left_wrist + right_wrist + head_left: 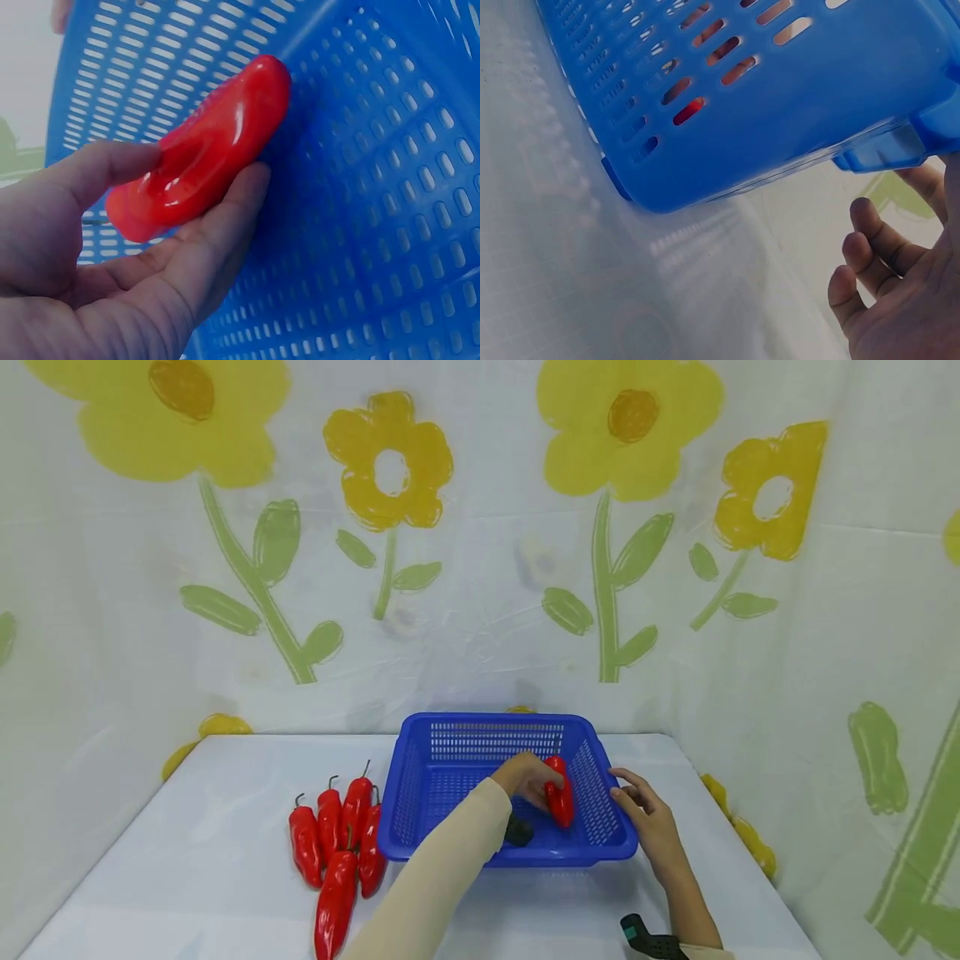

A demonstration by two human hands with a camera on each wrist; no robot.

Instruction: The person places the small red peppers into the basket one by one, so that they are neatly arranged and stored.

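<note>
My left hand [527,775] reaches inside a blue plastic basket [525,857] and holds a red chili pepper [559,797] near its right wall. In the left wrist view, thumb and fingers pinch the glossy pepper [225,142] from both sides, its tip pointing at the basket's perforated wall. The right hand [649,817] grips the basket's right rim with thumb and index finger. Its other fingers hang loosely curled outside the wall in the right wrist view. Red shows through the slots of the basket wall [795,97] there.
Several red chili peppers [335,902] with stems lie grouped on the white table [187,843], left of the basket. A white curtain [480,568] printed with yellow flowers hangs behind and beside the table. Black devices sit at both wrists.
</note>
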